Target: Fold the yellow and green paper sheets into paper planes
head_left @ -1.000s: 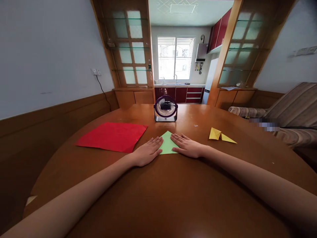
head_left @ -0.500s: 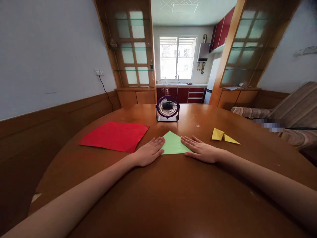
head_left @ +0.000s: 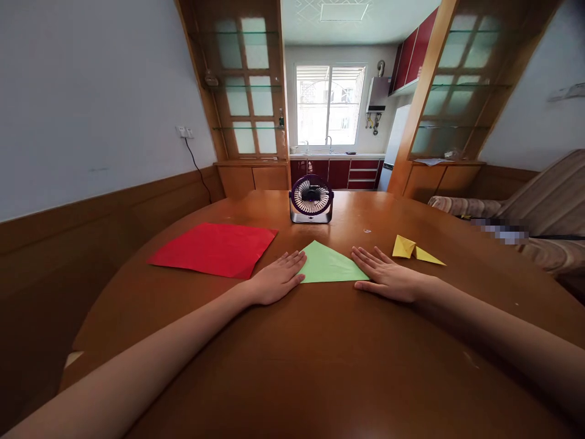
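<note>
A light green paper folded into a triangle (head_left: 328,266) lies flat on the round wooden table (head_left: 320,360), its tip pointing away from me. My left hand (head_left: 276,279) rests palm down on the triangle's left corner, fingers together. Flat on the table, my right hand (head_left: 386,275) has its fingertips at the triangle's right corner. Neither hand grips anything.
A red paper sheet (head_left: 214,248) lies to the left of the green one. A folded yellow paper piece (head_left: 414,250) sits to the right. A small dark desk fan (head_left: 311,199) stands behind the green triangle. A striped sofa (head_left: 534,213) is at the far right.
My right hand has slid to the right along the green paper's lower edge, uncovering more of the triangle. The left hand has stayed on the left corner.
</note>
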`<action>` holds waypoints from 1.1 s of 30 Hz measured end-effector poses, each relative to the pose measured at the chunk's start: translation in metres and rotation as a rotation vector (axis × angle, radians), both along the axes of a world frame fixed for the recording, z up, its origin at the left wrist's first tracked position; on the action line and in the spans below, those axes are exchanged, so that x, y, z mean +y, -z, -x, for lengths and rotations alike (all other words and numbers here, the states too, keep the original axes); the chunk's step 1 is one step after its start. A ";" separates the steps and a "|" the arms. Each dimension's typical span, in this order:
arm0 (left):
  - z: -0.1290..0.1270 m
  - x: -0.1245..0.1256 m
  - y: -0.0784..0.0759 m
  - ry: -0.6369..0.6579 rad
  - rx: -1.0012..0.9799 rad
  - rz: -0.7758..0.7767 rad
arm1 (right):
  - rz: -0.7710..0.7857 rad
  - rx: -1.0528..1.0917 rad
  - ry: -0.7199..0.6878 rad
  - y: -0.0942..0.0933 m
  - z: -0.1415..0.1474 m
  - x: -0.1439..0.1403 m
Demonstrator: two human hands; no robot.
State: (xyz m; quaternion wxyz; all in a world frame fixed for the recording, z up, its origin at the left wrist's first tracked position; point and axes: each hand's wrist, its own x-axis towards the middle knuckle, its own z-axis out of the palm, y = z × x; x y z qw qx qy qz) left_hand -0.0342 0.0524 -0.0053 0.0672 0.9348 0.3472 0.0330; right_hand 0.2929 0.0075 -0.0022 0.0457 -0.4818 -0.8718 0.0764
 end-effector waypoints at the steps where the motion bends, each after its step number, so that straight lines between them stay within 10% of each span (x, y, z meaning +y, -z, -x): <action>1: 0.000 0.000 0.000 -0.002 0.001 0.001 | -0.032 0.013 -0.008 -0.002 0.003 -0.001; 10: -0.002 0.000 0.000 -0.009 -0.003 -0.006 | -0.069 0.143 -0.384 -0.009 0.046 -0.026; 33: 0.002 -0.005 -0.003 -0.022 -0.063 -0.018 | -0.291 0.130 -0.223 -0.022 -0.020 -0.036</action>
